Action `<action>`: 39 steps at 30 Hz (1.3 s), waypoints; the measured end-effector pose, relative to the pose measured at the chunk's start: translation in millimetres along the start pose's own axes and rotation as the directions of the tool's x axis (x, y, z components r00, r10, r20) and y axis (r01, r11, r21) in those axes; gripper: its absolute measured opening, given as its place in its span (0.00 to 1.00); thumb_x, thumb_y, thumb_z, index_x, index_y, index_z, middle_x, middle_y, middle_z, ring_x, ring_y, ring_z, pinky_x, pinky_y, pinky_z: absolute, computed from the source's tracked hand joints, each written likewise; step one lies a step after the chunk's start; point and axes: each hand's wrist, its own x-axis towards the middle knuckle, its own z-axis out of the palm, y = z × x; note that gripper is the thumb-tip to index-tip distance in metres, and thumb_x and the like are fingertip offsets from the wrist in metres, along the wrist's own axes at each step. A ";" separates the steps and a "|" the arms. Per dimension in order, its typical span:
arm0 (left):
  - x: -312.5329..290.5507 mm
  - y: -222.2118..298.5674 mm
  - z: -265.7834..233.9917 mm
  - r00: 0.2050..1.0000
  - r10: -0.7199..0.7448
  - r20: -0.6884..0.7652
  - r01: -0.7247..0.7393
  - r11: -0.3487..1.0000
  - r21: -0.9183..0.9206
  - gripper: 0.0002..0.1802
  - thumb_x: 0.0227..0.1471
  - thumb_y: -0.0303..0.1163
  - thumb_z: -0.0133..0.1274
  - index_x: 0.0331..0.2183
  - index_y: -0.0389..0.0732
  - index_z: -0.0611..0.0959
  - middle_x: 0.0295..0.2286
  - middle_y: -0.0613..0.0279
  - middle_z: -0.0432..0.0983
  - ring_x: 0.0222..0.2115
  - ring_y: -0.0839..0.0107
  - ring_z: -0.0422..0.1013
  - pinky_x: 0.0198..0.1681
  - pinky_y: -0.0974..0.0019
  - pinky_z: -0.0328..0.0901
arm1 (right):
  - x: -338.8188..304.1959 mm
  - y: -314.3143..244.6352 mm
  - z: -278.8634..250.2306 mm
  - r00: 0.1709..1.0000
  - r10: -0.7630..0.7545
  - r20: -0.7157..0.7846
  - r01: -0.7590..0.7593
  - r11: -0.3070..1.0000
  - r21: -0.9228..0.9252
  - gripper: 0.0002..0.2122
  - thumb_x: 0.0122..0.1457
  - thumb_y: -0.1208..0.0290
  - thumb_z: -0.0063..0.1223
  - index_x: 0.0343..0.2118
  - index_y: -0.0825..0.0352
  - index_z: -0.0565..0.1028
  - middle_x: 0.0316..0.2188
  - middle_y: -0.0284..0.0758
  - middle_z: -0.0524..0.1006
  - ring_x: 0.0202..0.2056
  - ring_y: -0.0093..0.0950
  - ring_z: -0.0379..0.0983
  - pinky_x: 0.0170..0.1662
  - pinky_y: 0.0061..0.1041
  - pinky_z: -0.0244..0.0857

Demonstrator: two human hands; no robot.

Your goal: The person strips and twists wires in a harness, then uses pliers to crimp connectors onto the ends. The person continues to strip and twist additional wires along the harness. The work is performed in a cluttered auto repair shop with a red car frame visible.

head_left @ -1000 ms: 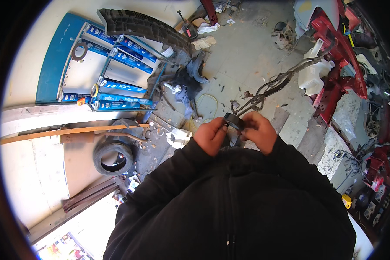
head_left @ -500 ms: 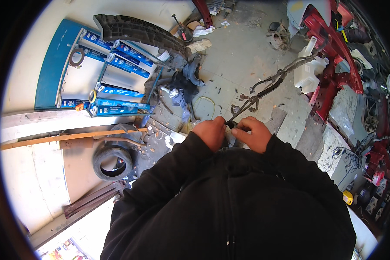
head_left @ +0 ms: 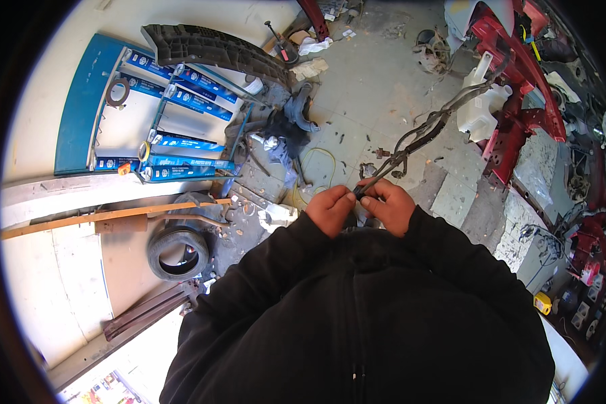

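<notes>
Close in front of my body, both hands grip the near end of a dark wiring harness [head_left: 421, 137]. My left hand [head_left: 330, 210] is closed round it with the thumb on top. From the other side my right hand [head_left: 390, 206] pinches it, fingertips nearly touching the left hand's. Beyond the hands the harness stretches up and to the right, splitting into several strands, toward a red car body frame [head_left: 512, 128]. Beside that frame is a white plastic reservoir [head_left: 481, 113]. The harness's very tip is hidden between my fingers.
On the left, a blue rack [head_left: 81, 108] holds several blue boxes [head_left: 188, 168]. A tyre [head_left: 177, 254] lies below a wooden strip [head_left: 114, 214]. A black bumper-like part [head_left: 215, 50] leans at the far left. Scraps and a yellow cord [head_left: 331, 161] litter the floor.
My right hand has moved up and left, closing in on the left hand at the harness. The left hand has shifted slightly right, and its thumb now shows on top.
</notes>
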 end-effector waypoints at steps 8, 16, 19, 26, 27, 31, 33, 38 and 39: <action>-5.4 7.2 -13.1 0.874 -0.294 0.387 0.473 0.695 -0.541 0.14 0.70 0.39 0.42 0.32 0.43 0.73 0.18 0.74 0.57 0.16 0.78 0.55 0.25 0.66 0.61 | 23.9 11.0 17.3 0.965 -0.258 0.043 0.218 0.885 0.411 0.18 0.67 0.83 0.51 0.59 0.67 0.70 0.54 0.35 0.74 0.50 0.23 0.74 0.50 0.24 0.71; -4.9 6.2 -9.2 0.908 -0.343 0.239 0.417 0.788 -0.454 0.10 0.68 0.35 0.47 0.43 0.41 0.79 0.20 0.68 0.66 0.18 0.73 0.64 0.24 0.62 0.65 | 25.0 -12.4 16.2 0.996 -0.094 0.010 0.072 0.827 0.558 0.15 0.70 0.77 0.47 0.59 0.65 0.69 0.55 0.36 0.78 0.53 0.26 0.75 0.50 0.31 0.74; -5.4 14.1 -5.6 0.964 0.261 -0.048 -0.252 0.957 0.147 0.12 0.66 0.32 0.48 0.48 0.40 0.80 0.23 0.57 0.76 0.22 0.60 0.73 0.28 0.55 0.69 | 16.1 -26.8 4.6 0.992 0.120 0.037 -0.124 0.888 0.442 0.12 0.71 0.74 0.45 0.55 0.63 0.70 0.53 0.36 0.79 0.53 0.27 0.75 0.49 0.36 0.75; -1.5 22.4 -9.4 0.962 0.267 0.052 -0.220 0.653 0.725 0.12 0.61 0.28 0.51 0.46 0.39 0.80 0.29 0.43 0.81 0.31 0.42 0.78 0.33 0.45 0.72 | -11.0 -45.0 -20.6 0.975 0.209 0.077 -0.220 0.960 0.172 0.14 0.72 0.58 0.50 0.46 0.66 0.75 0.43 0.33 0.79 0.42 0.22 0.76 0.43 0.29 0.77; 1.0 20.5 -7.7 0.968 0.240 0.069 -0.208 0.619 0.758 0.10 0.61 0.28 0.51 0.44 0.39 0.80 0.29 0.43 0.81 0.31 0.42 0.78 0.33 0.44 0.71 | -8.3 -43.0 -16.1 0.974 0.209 0.091 -0.208 0.978 -0.023 0.15 0.72 0.56 0.51 0.44 0.66 0.76 0.41 0.33 0.79 0.41 0.22 0.76 0.42 0.28 0.77; 13.0 11.2 -0.8 0.955 0.291 0.058 -0.233 0.615 0.753 0.07 0.59 0.31 0.52 0.35 0.37 0.74 0.23 0.41 0.78 0.27 0.39 0.76 0.32 0.40 0.69 | -3.4 -30.0 -0.1 0.982 0.191 -0.006 -0.190 0.980 0.064 0.20 0.69 0.53 0.56 0.34 0.70 0.79 0.26 0.30 0.76 0.27 0.20 0.72 0.32 0.24 0.70; 16.2 8.8 3.2 0.961 0.276 0.035 -0.229 0.713 0.663 0.07 0.59 0.30 0.52 0.35 0.37 0.74 0.23 0.40 0.78 0.27 0.37 0.75 0.32 0.39 0.68 | -4.1 -24.6 -1.1 0.978 0.196 -0.065 -0.189 0.976 0.108 0.19 0.68 0.55 0.56 0.35 0.71 0.79 0.27 0.30 0.76 0.28 0.21 0.73 0.33 0.25 0.70; 15.3 11.5 2.9 0.971 0.238 0.028 -0.215 0.810 0.546 0.06 0.61 0.28 0.53 0.35 0.35 0.76 0.27 0.40 0.78 0.30 0.37 0.75 0.33 0.41 0.67 | 1.6 -16.5 0.8 0.952 0.298 -0.066 -0.291 0.951 0.101 0.18 0.67 0.57 0.57 0.38 0.71 0.80 0.30 0.31 0.77 0.30 0.22 0.73 0.35 0.26 0.72; 15.8 12.2 0.9 0.974 0.223 0.028 -0.201 0.811 0.549 0.06 0.61 0.28 0.53 0.35 0.35 0.76 0.27 0.40 0.78 0.30 0.37 0.75 0.33 0.42 0.67 | 3.9 -15.4 3.5 0.953 0.296 -0.070 -0.286 0.950 0.125 0.17 0.67 0.57 0.57 0.39 0.71 0.80 0.30 0.31 0.77 0.30 0.22 0.73 0.35 0.25 0.72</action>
